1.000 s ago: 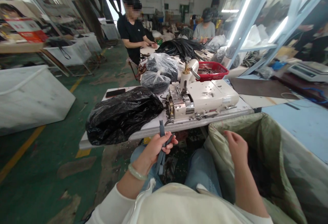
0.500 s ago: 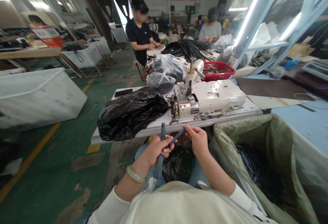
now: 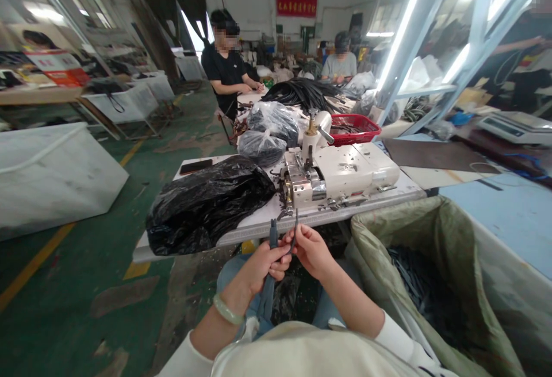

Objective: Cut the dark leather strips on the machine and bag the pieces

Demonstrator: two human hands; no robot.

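Observation:
My left hand (image 3: 264, 263), a pale bangle on its wrist, is closed around a bundle of grey-blue strips (image 3: 273, 232). The strips' upper ends stick up above the fist and their tails hang toward my lap. Close beside it, my right hand (image 3: 314, 253) pinches a single thin strip (image 3: 295, 229) whose tip points upward; its lower part runs to the left fingers. Both hands are just in front of the table edge, below a cream-coloured machine (image 3: 340, 173) with a metal head. To my right, a green woven sack (image 3: 360, 226) holds many similar strips (image 3: 420, 276).
A black plastic bag (image 3: 207, 207) and a phone (image 3: 196, 166) lie on the white table (image 3: 142, 249). Behind the machine are clear bags (image 3: 262, 147) and a red basket (image 3: 354, 130). A co-worker (image 3: 224, 72) stands across; another person (image 3: 340, 62) is farther back. White bin (image 3: 56, 176) at left.
My right hand has come in toward the left one, and the strip it pinches now points up instead of slanting between the hands. The whole view has shifted slightly.

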